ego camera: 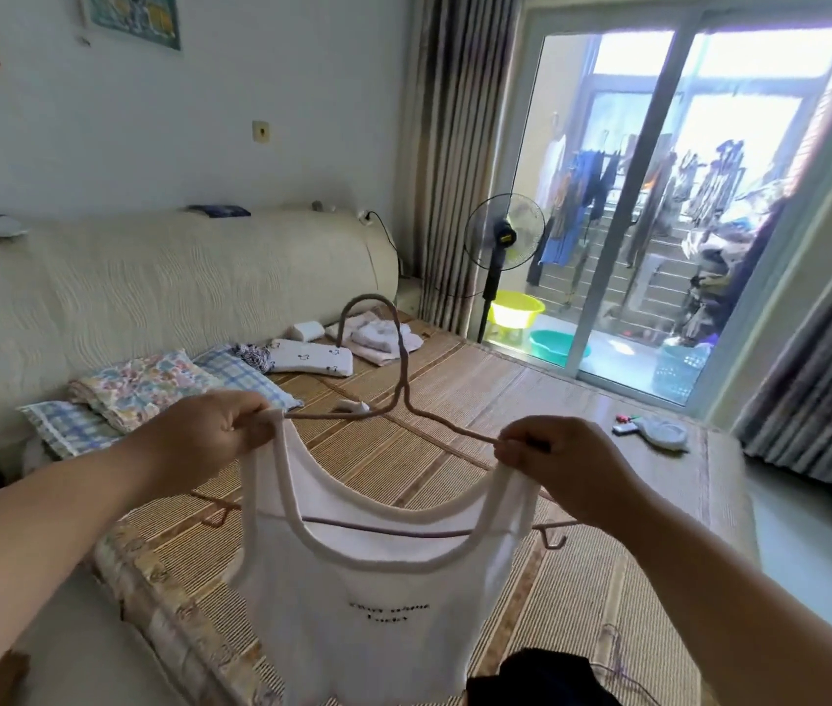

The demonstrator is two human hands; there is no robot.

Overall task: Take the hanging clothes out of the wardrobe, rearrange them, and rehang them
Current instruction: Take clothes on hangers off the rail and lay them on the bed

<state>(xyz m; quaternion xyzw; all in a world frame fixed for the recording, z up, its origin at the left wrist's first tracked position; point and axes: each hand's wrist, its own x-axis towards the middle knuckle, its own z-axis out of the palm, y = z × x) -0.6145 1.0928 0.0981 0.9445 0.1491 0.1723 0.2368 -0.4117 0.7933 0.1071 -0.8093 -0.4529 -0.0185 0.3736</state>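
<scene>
the left hand (210,430) and right hand (561,463) are each pinching a strap of the white top (378,593) against the hanger (403,400), holding it up over the bed (556,400), probably so the straps are seating evenly on the hanger's shoulders for rehanging.

Bright daylight enters through the glass door (658,196), which is overexposed; edges look curved, and details are soft.
</scene>
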